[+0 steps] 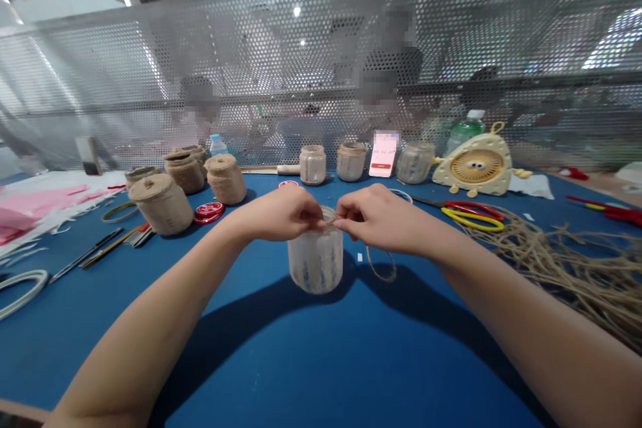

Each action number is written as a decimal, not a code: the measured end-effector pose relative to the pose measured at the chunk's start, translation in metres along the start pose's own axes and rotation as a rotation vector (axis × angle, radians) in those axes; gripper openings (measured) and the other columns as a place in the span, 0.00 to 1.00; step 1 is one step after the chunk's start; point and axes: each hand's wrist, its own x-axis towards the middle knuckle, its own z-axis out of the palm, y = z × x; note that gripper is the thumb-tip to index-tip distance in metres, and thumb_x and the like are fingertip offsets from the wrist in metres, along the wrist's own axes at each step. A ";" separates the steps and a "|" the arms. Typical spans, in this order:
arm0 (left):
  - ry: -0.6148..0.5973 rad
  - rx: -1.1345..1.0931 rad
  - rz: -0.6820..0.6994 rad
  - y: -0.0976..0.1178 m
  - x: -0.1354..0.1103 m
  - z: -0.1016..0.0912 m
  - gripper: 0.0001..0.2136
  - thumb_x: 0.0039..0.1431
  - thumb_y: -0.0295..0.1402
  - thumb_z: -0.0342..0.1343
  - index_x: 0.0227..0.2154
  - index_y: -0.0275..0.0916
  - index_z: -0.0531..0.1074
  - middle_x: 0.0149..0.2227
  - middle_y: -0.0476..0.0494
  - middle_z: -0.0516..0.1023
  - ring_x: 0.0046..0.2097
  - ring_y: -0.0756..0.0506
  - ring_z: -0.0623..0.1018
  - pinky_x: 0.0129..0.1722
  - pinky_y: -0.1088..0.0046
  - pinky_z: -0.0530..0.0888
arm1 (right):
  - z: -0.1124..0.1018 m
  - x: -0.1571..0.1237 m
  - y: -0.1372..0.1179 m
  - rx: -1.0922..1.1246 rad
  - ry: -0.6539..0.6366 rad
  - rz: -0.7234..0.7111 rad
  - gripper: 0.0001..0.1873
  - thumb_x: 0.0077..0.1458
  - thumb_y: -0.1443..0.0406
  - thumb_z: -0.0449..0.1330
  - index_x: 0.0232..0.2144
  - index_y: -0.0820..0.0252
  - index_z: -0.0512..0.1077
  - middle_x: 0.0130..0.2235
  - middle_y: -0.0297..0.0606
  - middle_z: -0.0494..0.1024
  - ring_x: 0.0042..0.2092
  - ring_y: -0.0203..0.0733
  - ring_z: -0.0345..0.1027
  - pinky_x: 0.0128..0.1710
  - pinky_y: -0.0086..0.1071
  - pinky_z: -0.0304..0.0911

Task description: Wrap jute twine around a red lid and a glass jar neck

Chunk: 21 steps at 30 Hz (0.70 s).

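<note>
A frosted glass jar [315, 261] stands upright on the blue table [281, 361] in front of me. My left hand [281, 212] and my right hand [382, 217] meet over its rim. Both pinch a thin strand of jute twine [328, 221] at the jar's top edge. A loop of the same twine [380, 266] hangs down from my right hand and rests on the table beside the jar.
Twine-wrapped jars [161, 204] stand at the back left by red lids [208, 212]. Bare jars [313, 164], a phone [384, 154] and a cream fan [474, 164] line the back. Scissors [474, 214] and a twine heap [576, 267] lie right. Knives [100, 249] lie left. People sit behind the mesh screen.
</note>
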 end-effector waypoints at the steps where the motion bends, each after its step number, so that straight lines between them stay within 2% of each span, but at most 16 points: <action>1: 0.000 0.000 -0.001 0.000 0.000 0.000 0.09 0.52 0.29 0.50 0.26 0.30 0.73 0.23 0.45 0.73 0.25 0.53 0.67 0.25 0.77 0.57 | 0.001 0.000 0.000 -0.010 0.010 -0.006 0.10 0.49 0.68 0.53 0.18 0.62 0.68 0.17 0.31 0.68 0.21 0.29 0.57 0.23 0.25 0.48; 8: -0.022 -0.007 -0.006 0.001 0.000 0.000 0.08 0.52 0.27 0.49 0.27 0.31 0.73 0.24 0.45 0.74 0.26 0.52 0.68 0.26 0.78 0.59 | 0.004 0.000 0.002 -0.075 0.054 -0.024 0.07 0.49 0.68 0.54 0.22 0.62 0.69 0.20 0.32 0.69 0.23 0.30 0.57 0.24 0.26 0.47; 13: -0.042 -0.014 -0.008 -0.002 -0.002 -0.002 0.09 0.52 0.27 0.49 0.27 0.31 0.73 0.25 0.45 0.74 0.26 0.52 0.69 0.26 0.78 0.61 | 0.008 0.002 0.004 -0.042 0.097 -0.042 0.04 0.49 0.67 0.54 0.28 0.61 0.69 0.22 0.32 0.70 0.24 0.32 0.60 0.24 0.25 0.48; 18: -0.065 -0.045 -0.028 -0.006 -0.004 -0.004 0.09 0.51 0.26 0.48 0.28 0.32 0.73 0.27 0.44 0.76 0.28 0.52 0.70 0.27 0.79 0.62 | 0.012 0.005 0.004 0.001 0.106 -0.100 0.09 0.50 0.67 0.54 0.35 0.61 0.71 0.24 0.34 0.73 0.26 0.32 0.63 0.27 0.25 0.52; 21: -0.073 -0.058 -0.020 -0.006 -0.004 -0.005 0.09 0.51 0.27 0.48 0.27 0.31 0.73 0.27 0.44 0.76 0.28 0.52 0.70 0.27 0.78 0.62 | 0.012 0.005 0.004 -0.016 0.097 -0.142 0.10 0.50 0.68 0.54 0.34 0.61 0.74 0.26 0.35 0.75 0.26 0.33 0.64 0.28 0.26 0.53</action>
